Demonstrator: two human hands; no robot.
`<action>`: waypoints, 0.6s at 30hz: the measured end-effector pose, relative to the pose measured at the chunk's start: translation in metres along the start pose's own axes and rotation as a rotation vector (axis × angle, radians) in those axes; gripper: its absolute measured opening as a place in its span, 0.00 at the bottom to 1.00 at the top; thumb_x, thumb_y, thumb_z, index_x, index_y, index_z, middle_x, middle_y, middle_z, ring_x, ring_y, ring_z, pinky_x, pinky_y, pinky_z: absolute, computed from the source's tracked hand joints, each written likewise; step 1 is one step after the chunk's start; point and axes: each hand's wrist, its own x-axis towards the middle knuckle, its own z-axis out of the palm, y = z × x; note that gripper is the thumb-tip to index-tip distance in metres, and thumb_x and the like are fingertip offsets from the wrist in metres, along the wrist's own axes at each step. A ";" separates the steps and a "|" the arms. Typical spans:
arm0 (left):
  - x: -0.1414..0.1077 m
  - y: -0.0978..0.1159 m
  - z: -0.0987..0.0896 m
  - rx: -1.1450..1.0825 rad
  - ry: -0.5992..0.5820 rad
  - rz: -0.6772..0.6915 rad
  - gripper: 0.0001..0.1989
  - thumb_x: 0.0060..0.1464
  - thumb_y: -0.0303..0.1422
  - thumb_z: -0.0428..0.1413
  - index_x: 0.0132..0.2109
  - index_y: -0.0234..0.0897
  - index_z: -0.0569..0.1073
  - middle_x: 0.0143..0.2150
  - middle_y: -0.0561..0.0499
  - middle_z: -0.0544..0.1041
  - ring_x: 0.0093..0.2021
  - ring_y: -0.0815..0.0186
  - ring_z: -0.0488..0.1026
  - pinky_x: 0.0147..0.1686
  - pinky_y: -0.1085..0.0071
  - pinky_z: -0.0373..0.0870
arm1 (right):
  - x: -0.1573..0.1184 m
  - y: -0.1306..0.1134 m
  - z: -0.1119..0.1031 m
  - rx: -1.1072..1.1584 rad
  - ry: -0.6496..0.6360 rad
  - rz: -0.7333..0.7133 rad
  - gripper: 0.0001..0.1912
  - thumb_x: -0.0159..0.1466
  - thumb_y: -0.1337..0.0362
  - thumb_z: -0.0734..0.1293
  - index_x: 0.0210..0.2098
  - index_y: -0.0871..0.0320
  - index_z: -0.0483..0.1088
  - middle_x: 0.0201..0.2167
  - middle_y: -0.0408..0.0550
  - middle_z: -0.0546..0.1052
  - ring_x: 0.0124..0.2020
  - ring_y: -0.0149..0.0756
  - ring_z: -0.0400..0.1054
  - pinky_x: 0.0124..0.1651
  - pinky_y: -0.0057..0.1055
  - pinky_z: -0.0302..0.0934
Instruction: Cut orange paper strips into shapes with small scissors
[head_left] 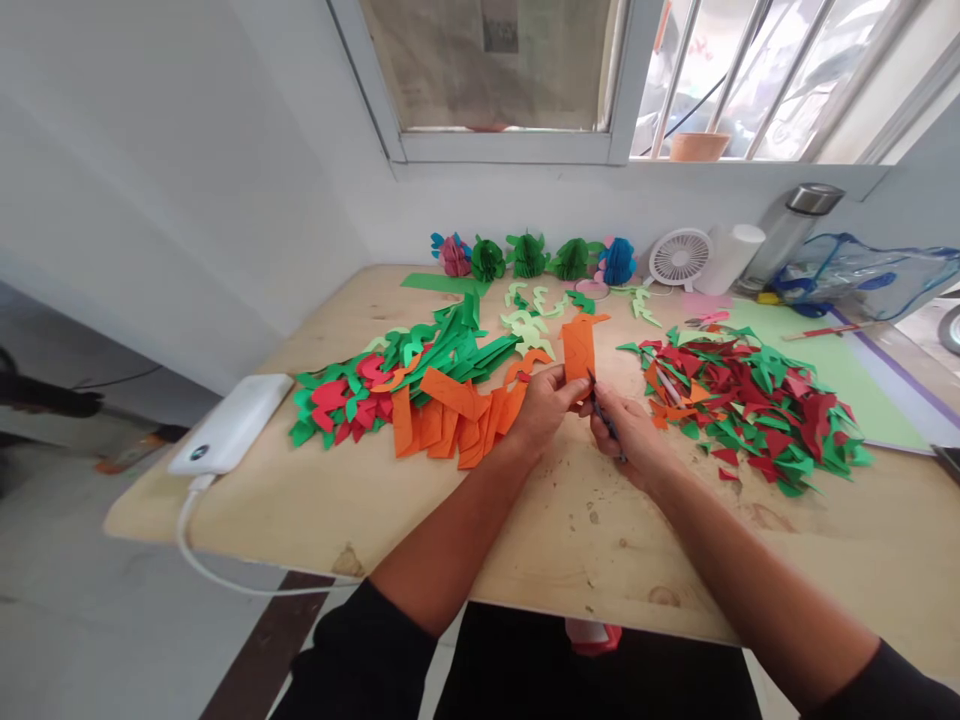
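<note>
Near the middle of the table, my left hand (546,405) pinches the lower left edge of an upright orange paper piece (578,348), which has drawn lines on it. My right hand (628,432) is closed round a pair of scissors (606,418), whose blades meet the paper's lower right edge. Left of my left hand lie several orange paper strips (450,420). Beyond them is a pile of green cut pieces (457,345) with red pieces (330,400) at its left end. Light green cut shapes (529,330) lie behind my hands.
A heap of red, green and orange scraps (780,410) spreads on the right. A white power bank (232,425) with a cable sits at the left edge. Paper figures (527,256), a small fan (681,258) and a bottle (787,235) line the back.
</note>
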 end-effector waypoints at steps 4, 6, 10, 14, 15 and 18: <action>0.001 -0.002 -0.001 0.002 0.013 0.001 0.09 0.44 0.35 0.57 0.28 0.33 0.70 0.23 0.53 0.70 0.22 0.74 0.63 0.27 0.72 0.63 | 0.000 -0.001 0.000 -0.009 -0.007 0.009 0.26 0.50 0.40 0.71 0.25 0.60 0.69 0.12 0.35 0.59 0.12 0.19 0.43 0.14 0.20 0.34; 0.001 -0.002 0.000 0.004 0.009 -0.001 0.09 0.44 0.36 0.58 0.28 0.33 0.70 0.23 0.53 0.70 0.22 0.73 0.64 0.27 0.72 0.63 | 0.000 0.000 0.000 -0.012 -0.006 0.006 0.26 0.50 0.40 0.70 0.25 0.60 0.69 0.12 0.35 0.59 0.12 0.20 0.43 0.14 0.20 0.34; 0.000 0.001 0.001 0.011 0.014 -0.007 0.10 0.44 0.37 0.58 0.27 0.33 0.70 0.22 0.54 0.69 0.21 0.73 0.64 0.26 0.72 0.63 | 0.000 0.000 0.000 -0.013 -0.008 0.003 0.27 0.51 0.40 0.70 0.25 0.60 0.68 0.12 0.34 0.58 0.12 0.20 0.42 0.14 0.21 0.34; -0.001 0.002 0.001 0.015 0.018 -0.006 0.10 0.43 0.37 0.58 0.28 0.33 0.71 0.22 0.54 0.70 0.21 0.73 0.64 0.27 0.72 0.63 | 0.000 0.000 0.000 -0.018 -0.018 0.002 0.27 0.51 0.40 0.69 0.25 0.60 0.68 0.12 0.34 0.58 0.12 0.20 0.42 0.14 0.21 0.34; -0.001 0.002 0.001 0.015 0.015 -0.003 0.10 0.43 0.37 0.58 0.27 0.33 0.71 0.22 0.54 0.69 0.21 0.73 0.64 0.27 0.72 0.63 | 0.000 -0.001 0.000 -0.018 -0.017 0.001 0.27 0.51 0.40 0.69 0.25 0.60 0.68 0.12 0.34 0.58 0.12 0.20 0.42 0.14 0.21 0.34; -0.001 0.001 0.001 0.012 0.006 0.001 0.10 0.43 0.37 0.58 0.27 0.34 0.70 0.21 0.54 0.69 0.21 0.73 0.64 0.28 0.71 0.64 | 0.001 0.000 0.000 -0.016 -0.016 -0.002 0.26 0.52 0.40 0.69 0.25 0.59 0.68 0.12 0.34 0.58 0.12 0.20 0.42 0.14 0.22 0.33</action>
